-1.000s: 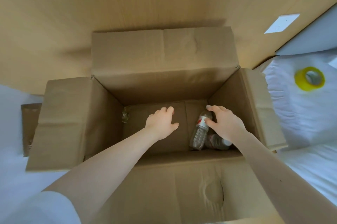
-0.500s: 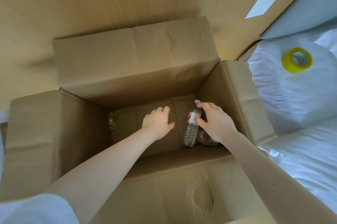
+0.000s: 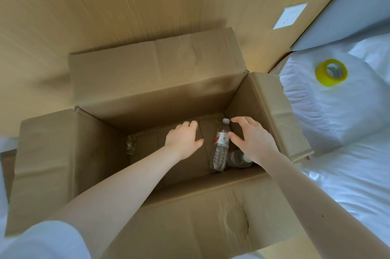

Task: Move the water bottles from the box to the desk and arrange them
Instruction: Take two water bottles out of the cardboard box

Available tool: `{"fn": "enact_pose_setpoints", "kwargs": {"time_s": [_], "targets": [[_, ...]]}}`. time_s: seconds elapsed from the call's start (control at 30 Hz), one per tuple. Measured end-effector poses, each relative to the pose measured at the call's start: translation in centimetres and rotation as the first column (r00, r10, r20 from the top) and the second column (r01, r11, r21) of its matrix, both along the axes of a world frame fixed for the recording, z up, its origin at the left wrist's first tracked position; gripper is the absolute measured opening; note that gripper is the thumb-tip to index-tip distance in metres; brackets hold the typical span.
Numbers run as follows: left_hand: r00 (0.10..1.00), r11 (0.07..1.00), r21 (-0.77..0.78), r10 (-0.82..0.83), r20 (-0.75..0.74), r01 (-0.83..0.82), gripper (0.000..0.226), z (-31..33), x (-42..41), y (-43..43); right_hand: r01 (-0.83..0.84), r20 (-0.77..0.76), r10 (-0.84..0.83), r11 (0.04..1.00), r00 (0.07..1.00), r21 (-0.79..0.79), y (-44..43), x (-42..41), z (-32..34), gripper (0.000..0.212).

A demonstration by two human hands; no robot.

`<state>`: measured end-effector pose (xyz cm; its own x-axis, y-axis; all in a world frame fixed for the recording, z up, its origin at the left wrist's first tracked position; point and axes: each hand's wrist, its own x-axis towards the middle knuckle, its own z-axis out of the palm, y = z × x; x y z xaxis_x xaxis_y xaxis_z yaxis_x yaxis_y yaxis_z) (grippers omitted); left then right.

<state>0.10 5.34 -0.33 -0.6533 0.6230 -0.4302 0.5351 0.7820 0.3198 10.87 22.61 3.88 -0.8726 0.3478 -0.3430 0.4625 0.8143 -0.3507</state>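
Inside box point(image 3: 147, 94) | left hand point(image 3: 182, 139) palm-down, fingers together | right hand point(image 3: 253, 140) fingers spread, thumb beside bottle point(image 3: 220, 151)

Box point(image 3: 190, 227): matt brown cardboard, creased and dented on the side toward me.
Water bottle point(image 3: 220, 149): clear glossy plastic, ribbed.
Tape roll point(image 3: 331, 72): shiny yellow, probably plastic film.
Bedding point(image 3: 348, 185): white wrinkled cloth.
My sleeve point(image 3: 42, 242): white matt cloth.

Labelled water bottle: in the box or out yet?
In. The bottle sits on the box floor near the right wall, below the rim; the right hand is beside it.
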Motion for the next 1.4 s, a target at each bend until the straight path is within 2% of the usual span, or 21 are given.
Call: {"fn": "enact_pose_setpoints", "kwargs": {"time_s": [0.23,0.4,0.53,0.7,0.9,1.23,1.4], "targets": [[0.999,0.999,-0.001,-0.046,-0.002,0.046,0.047,-0.3,0.9,1.6,0.006,0.005,-0.006,1.000,1.000,0.011,0.1,1.5,-0.3,0.044],[0.999,0.997,-0.056,-0.047,-0.026,0.046,0.051,-0.8,0.2,0.1,-0.097,0.142,0.088,0.993,0.986,0.062,-0.6,1.1,-2.0,0.046],[0.998,0.996,-0.080,-0.045,-0.035,0.042,0.052,-1.3,-0.6,-0.6,-0.195,0.341,0.145,0.974,0.929,0.118,-0.5,1.1,-3.4,0.051],[0.995,0.992,-0.081,-0.095,0.010,0.095,0.053,-3.2,0.0,1.0,-0.217,0.465,0.149,0.971,0.873,0.096,-0.3,1.3,-4.6,0.053],[0.985,0.981,-0.103,-0.154,0.082,0.162,0.060,-5.3,0.7,2.9,-0.328,0.612,0.214,0.941,0.762,0.080,-0.2,0.5,-5.7,0.051],[0.977,0.972,-0.118,-0.196,0.083,0.205,0.059,-6.7,-0.4,3.0,-0.519,0.713,0.328,0.853,0.620,0.060,0.0,-0.4,-7.7,0.038],[0.976,0.972,-0.122,-0.191,0.104,0.203,0.059,-7.1,-0.9,2.5,-0.524,0.708,0.345,0.851,0.616,0.041,0.0,-0.7,-8.0,0.036]]}}
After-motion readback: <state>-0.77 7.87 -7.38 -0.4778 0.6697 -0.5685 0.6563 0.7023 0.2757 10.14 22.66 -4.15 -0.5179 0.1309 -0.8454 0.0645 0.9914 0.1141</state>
